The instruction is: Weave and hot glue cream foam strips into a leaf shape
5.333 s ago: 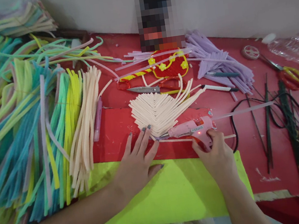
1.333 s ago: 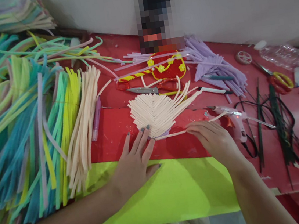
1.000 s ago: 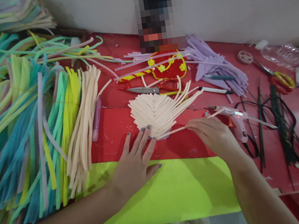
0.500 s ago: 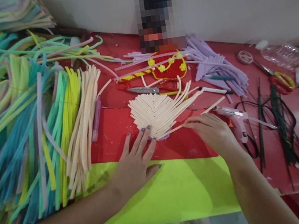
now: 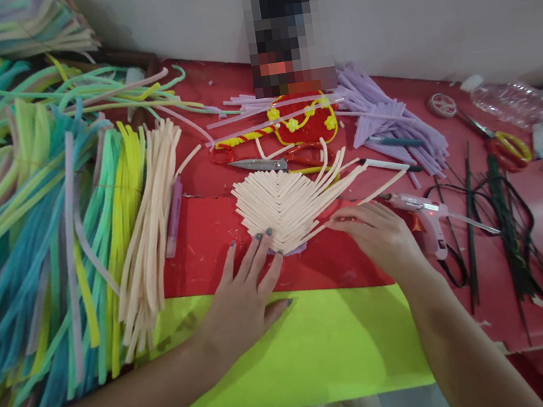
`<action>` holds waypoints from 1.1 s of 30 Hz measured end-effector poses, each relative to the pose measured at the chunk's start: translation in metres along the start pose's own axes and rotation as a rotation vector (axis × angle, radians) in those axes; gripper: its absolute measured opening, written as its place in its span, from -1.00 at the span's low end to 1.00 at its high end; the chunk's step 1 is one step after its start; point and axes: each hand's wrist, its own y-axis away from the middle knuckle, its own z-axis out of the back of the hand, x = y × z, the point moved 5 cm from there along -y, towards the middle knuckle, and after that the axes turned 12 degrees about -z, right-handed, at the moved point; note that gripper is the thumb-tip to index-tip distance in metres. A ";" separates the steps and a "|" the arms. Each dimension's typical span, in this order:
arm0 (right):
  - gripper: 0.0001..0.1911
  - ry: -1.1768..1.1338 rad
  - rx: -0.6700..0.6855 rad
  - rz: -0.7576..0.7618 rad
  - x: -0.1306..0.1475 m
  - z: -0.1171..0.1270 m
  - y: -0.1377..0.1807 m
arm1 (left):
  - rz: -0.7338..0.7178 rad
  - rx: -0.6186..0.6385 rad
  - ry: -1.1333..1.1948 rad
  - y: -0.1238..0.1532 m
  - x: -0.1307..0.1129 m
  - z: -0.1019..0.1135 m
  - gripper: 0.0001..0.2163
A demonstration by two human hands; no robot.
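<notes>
A cream leaf-shaped piece (image 5: 279, 202), laid out of pipe cleaners in a herringbone pattern, lies on the red tabletop. Several of its strands stick out loose to the upper right. Spread flat, my left hand (image 5: 249, 281) rests its fingertips on the lower edge of the piece. My right hand (image 5: 376, 232) pinches a cream pipe cleaner (image 5: 319, 229) just right of the piece's bottom tip. The strand's far end comes out beyond my knuckles. A bit of purple backing shows under the lower edge.
Bundles of coloured pipe cleaners (image 5: 57, 260) fill the left side. Scissors (image 5: 266, 164), a white pen (image 5: 390, 165) and purple pipe cleaners (image 5: 385, 113) lie behind the piece. A glue gun (image 5: 427, 212) with a lit light sits close to my right hand. Yellow-green paper (image 5: 293, 355) covers the front edge.
My right hand has shifted slightly left, and the pipe cleaner in it now lies closer along the piece's lower right edge. My left hand stays in place on the piece.
</notes>
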 end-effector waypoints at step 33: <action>-0.62 -0.029 -0.026 -0.029 -0.004 -0.006 0.001 | 0.011 0.040 0.014 0.000 0.001 0.001 -0.45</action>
